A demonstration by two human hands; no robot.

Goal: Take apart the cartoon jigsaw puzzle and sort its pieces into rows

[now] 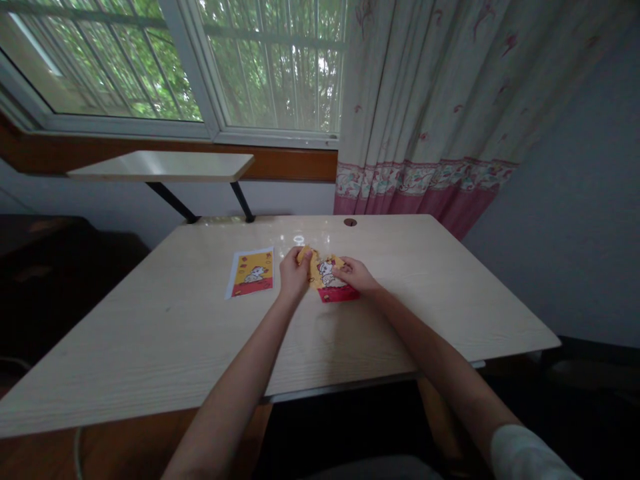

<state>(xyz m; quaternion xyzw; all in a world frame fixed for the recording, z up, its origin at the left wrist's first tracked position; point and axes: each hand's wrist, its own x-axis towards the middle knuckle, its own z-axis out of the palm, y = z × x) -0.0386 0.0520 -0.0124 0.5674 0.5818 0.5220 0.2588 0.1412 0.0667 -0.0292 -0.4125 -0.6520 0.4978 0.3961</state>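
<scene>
Between my two hands, above the middle of the desk (200, 347), is a jigsaw puzzle section (330, 279) with an uneven upper edge. It is yellow above and red below, with a white cartoon animal on it. My left hand (295, 268) pinches a yellow part at its left side, thumb on top. On the right side, my right hand (356, 273) grips it with the thumb over the front; its other fingers are partly hidden. To the left of my left hand lies a white-bordered picture sheet (253, 272) with a matching yellow-and-red design.
A raised shelf (170, 167) on black legs stands at the desk's back left. Near the back edge is a round cable hole (351, 222). Behind the desk are a barred window (270, 67) and a flowered curtain (425, 100); a wall borders the right.
</scene>
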